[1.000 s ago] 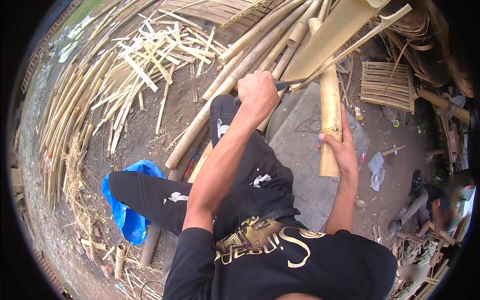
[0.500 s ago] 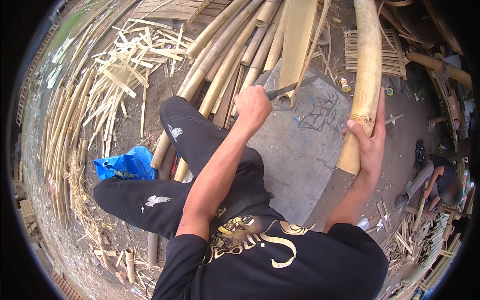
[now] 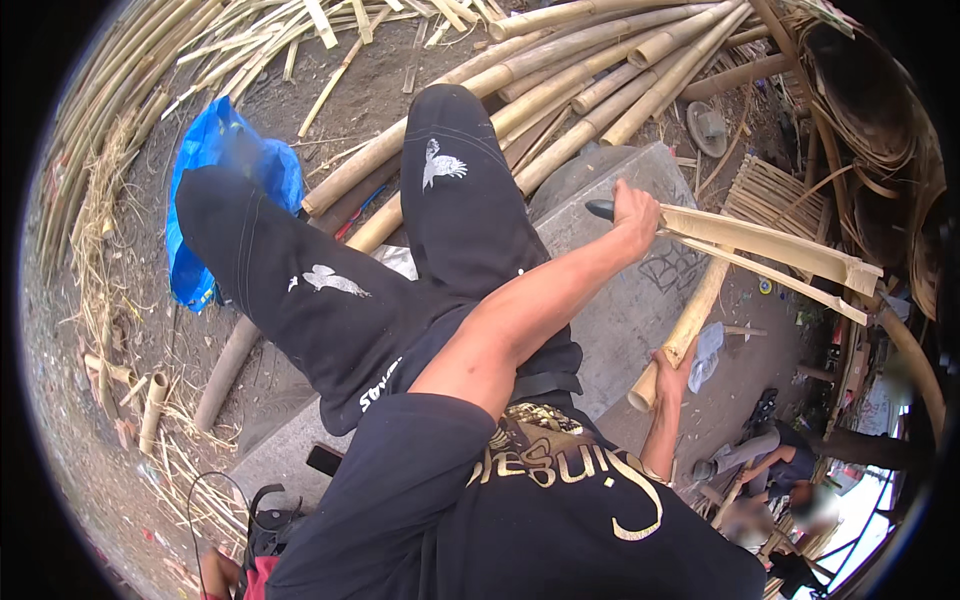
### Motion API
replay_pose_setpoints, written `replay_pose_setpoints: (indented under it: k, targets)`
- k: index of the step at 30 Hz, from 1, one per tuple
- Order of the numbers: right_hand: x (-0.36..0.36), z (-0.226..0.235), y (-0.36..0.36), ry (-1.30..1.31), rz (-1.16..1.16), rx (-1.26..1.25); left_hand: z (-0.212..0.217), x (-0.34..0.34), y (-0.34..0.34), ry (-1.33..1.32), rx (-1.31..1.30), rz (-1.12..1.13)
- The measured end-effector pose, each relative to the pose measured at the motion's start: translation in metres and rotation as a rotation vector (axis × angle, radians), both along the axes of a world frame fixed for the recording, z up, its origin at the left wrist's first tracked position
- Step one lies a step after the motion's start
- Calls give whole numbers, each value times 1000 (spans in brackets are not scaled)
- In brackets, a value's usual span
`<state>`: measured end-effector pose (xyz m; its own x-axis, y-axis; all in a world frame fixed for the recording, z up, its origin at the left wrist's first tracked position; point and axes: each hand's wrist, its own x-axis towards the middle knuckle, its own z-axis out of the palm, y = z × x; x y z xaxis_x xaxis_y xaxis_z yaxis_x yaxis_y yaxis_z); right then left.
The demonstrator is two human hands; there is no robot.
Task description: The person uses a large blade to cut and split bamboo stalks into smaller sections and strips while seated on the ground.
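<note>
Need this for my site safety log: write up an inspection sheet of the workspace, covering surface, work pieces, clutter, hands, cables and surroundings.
Surface: grey slab, with dark scrawled markings.
Work pieces: split bamboo extends rightward from the left hand; a pole is at the right hand.
Clutter: blue bag beside the knee, clear plastic near the right hand, strips strewn on the ground.
Hands: left closed around a dark handle, blade not visible; right gripping the pole near its lower end.
Cables: thin dark loop at lower left, probably a cable.
Surroundings: stacked poles ahead, slatted panel and co-worker at right.
</note>
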<state>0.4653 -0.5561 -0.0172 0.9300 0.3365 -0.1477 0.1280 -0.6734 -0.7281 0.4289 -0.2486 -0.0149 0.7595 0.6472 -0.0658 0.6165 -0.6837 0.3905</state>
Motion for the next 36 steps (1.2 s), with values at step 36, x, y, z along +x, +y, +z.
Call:
replay_pose_setpoints:
  k: [36]
  targets:
    - [13,26,51,-248,242,-5,-82,-57,21,4,-271,113]
